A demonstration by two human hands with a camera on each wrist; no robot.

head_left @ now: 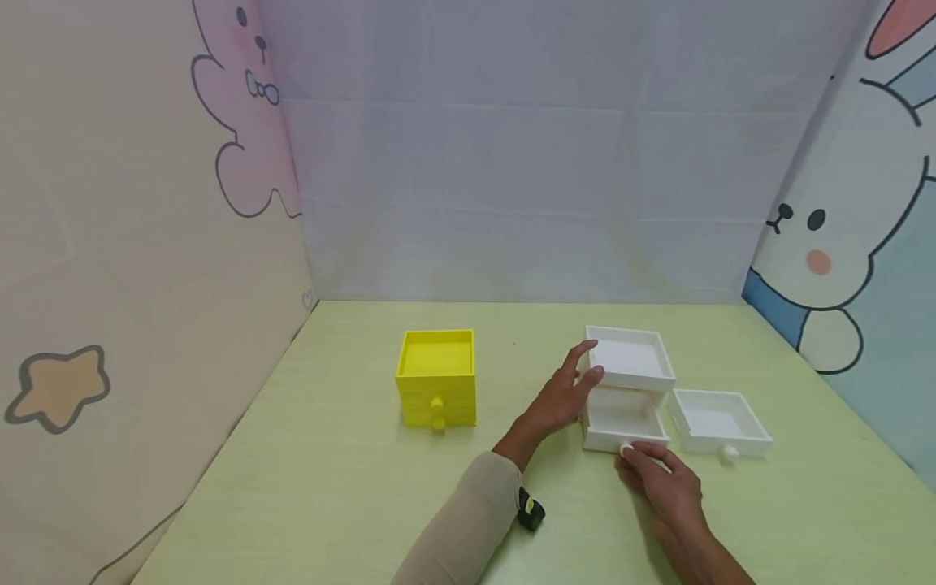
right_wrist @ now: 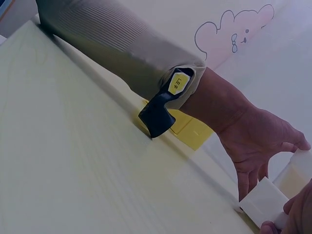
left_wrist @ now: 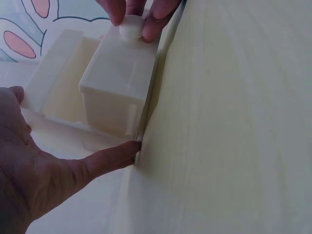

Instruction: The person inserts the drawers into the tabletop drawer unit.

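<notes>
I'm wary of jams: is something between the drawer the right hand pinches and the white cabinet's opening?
Nothing visible: the gripped drawer reaches into the white cabinet. The left hand touches the cabinet's side, and the loose drawer lies to the right.

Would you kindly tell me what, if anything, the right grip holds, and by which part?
The right grip pinches the partly open white drawer by its round knob.
</notes>
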